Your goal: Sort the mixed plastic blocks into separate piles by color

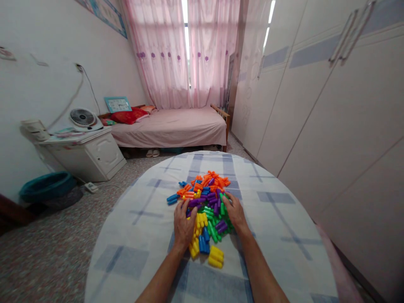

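A heap of plastic toy building pieces, each made of joined tubes, lies on the round table between my hands. My left hand (184, 224) rests along the heap's left side, thumb and fingers apart, by the yellow pieces (198, 225) and a purple piece (197, 202). On the other side, my right hand (235, 212) touches the green pieces (222, 208), its fingers spread at the edge. Orange pieces (213, 181) form the far part of the heap. Nearest me are a blue piece (203, 245) and a separate yellow piece (216, 256). My fingertips are partly hidden among the pieces.
A checked cloth covers the round table (132, 248). Beyond it stands a bed (176, 126) below pink curtains. A white cabinet (101, 153) with a fan (83, 118) and a teal basin (47, 187) are at left. A tall wardrobe (299, 105) lines the right.
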`<move>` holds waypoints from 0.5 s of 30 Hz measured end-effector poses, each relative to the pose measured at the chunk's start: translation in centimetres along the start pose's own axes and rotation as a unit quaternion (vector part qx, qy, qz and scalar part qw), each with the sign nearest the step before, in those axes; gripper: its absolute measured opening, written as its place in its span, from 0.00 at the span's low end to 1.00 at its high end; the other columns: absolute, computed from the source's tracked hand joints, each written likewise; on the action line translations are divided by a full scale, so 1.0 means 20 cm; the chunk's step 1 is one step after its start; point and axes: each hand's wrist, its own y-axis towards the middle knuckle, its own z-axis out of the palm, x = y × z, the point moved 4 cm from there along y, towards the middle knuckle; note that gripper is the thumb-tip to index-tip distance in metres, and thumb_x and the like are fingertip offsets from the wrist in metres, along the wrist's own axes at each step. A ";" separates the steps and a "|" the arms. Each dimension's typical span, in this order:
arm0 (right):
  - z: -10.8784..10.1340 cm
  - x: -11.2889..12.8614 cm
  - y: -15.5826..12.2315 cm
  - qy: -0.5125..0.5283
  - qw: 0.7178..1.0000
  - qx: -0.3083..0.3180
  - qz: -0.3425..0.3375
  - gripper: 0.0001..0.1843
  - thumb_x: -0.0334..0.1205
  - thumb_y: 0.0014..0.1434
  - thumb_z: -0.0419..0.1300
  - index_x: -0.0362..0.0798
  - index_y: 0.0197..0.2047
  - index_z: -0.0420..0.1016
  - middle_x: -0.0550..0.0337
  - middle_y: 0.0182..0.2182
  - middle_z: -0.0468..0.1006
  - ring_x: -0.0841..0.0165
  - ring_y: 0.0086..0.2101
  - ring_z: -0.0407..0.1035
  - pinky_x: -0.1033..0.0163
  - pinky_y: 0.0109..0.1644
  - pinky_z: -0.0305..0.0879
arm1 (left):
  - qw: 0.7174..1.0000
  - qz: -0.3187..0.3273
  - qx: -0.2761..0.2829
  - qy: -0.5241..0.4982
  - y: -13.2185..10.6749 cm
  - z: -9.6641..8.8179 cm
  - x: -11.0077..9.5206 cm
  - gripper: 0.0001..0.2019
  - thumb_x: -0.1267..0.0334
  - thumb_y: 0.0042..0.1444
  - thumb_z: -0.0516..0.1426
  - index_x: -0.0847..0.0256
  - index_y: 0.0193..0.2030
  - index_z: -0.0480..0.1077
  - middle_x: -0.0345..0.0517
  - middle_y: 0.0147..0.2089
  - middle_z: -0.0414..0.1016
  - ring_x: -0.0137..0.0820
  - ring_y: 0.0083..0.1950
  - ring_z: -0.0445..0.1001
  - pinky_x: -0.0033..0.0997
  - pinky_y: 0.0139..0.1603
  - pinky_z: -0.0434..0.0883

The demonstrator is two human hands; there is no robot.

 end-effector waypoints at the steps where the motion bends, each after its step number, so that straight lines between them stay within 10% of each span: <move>1: 0.02 0.00 0.00 0.007 1.000 0.009 0.012 0.27 0.57 0.55 0.52 0.47 0.48 0.75 0.51 0.45 0.76 0.59 0.48 0.68 0.52 0.56 0.61 | 1.000 0.000 0.007 -0.013 0.00 0.00 -0.01 0.23 0.52 0.58 0.51 0.64 0.56 0.66 0.56 0.58 0.66 0.41 0.63 0.61 0.47 0.65 0.57; 15: 0.26 0.50 -0.23 0.021 0.975 0.165 -0.145 0.19 0.40 0.55 0.55 0.48 0.50 0.71 0.53 0.48 0.72 0.64 0.50 0.65 0.55 0.59 0.59 | 0.975 -0.084 0.021 -0.203 0.03 0.01 0.01 0.25 0.53 0.64 0.38 0.63 0.56 0.65 0.54 0.59 0.68 0.34 0.63 0.64 0.41 0.66 0.57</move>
